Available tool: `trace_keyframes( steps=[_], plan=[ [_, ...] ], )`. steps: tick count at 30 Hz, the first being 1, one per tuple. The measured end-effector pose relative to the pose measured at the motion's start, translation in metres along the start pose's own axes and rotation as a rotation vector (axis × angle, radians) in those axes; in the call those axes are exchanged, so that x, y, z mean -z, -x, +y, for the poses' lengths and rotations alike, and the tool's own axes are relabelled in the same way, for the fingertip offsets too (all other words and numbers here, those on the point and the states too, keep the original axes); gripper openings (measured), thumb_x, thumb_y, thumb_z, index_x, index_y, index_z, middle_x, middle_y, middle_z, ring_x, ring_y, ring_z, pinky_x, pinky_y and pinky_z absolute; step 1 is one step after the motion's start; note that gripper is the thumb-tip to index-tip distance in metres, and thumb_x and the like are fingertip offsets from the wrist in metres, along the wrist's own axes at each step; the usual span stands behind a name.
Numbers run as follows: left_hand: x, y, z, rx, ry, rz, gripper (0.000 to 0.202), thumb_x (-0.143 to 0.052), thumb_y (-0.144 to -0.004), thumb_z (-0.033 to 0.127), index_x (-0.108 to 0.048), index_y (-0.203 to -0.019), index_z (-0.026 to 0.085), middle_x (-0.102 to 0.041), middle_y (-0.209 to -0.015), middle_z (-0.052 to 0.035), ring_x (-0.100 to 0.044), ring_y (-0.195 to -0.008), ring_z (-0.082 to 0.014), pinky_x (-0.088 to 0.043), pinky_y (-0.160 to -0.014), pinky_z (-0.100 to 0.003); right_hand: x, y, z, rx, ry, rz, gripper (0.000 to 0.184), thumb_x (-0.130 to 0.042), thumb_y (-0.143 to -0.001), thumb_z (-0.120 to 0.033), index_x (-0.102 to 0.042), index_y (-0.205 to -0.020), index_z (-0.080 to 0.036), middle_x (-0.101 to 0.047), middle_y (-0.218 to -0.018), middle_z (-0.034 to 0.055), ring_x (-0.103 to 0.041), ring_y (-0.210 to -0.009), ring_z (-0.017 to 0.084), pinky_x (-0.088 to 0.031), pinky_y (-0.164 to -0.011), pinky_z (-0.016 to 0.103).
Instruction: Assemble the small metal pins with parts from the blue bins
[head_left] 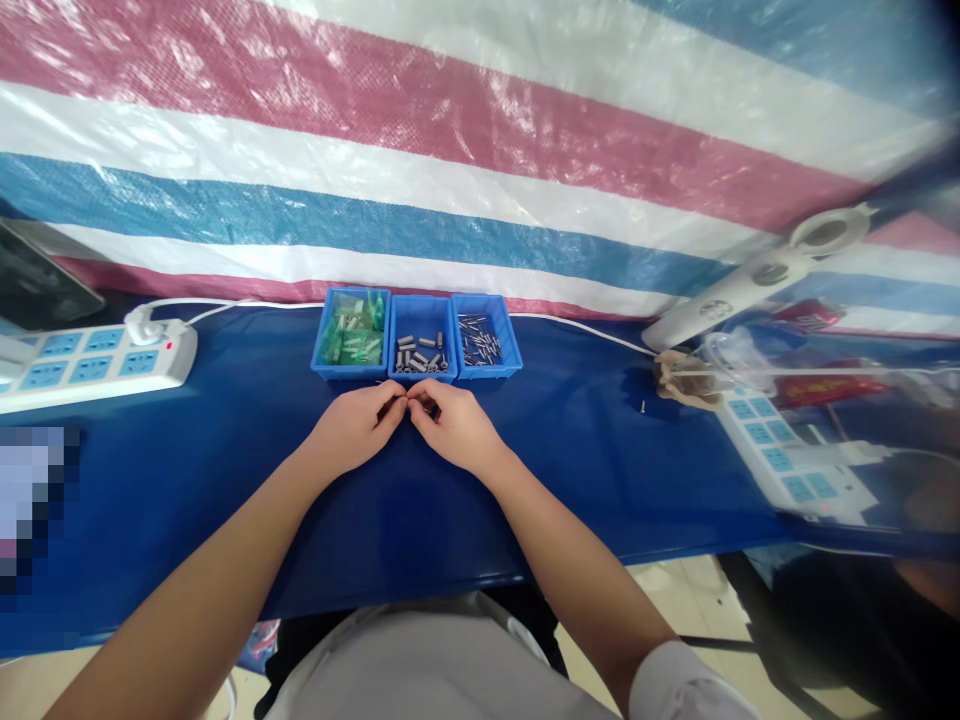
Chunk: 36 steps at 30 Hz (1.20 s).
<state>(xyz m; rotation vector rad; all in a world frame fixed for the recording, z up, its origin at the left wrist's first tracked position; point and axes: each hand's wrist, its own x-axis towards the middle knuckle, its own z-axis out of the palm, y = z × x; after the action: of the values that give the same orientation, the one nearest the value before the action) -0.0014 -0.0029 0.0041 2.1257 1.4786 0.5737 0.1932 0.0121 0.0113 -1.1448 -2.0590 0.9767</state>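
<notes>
A blue table (585,480) bears three blue bins (422,308) in a row. Just in front of the middle one, the left hand (351,428) and right hand (461,425) meet, fingertips pinched; I cannot tell what they grip. The bins hold, left to right, a green bag (352,350), metal cylinders (406,341) and thin metal pins (489,347).

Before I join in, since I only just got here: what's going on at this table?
A person holds the left hand and right hand fingertip to fingertip in front of three blue bins; anything pinched there is too small to identify. The left bin holds green plastic packaging, the middle bin short metal cylinders, the right bin thin metal pieces.
</notes>
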Motion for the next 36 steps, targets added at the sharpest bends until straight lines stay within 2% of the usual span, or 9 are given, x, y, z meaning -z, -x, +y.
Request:
trace_keyframes(
  steps=[36],
  plan=[
    [0.0004, 0.0, 0.0009, -0.002, 0.013, 0.005, 0.029, -0.041, -0.103, 0.039, -0.064, -0.099, 0.022, -0.07, -0.085, -0.0018, -0.065, -0.073, -0.0177, -0.043, -0.066, -0.028, -0.0012, 0.0001, 0.0005, 0.006, 0.004, 0.0, 0.015, -0.053, -0.095, -0.023, -0.066, -0.103, -0.022, -0.073, -0.091, 0.0018, -0.066, -0.078, 0.015, -0.05, -0.071, 0.026]
  ],
)
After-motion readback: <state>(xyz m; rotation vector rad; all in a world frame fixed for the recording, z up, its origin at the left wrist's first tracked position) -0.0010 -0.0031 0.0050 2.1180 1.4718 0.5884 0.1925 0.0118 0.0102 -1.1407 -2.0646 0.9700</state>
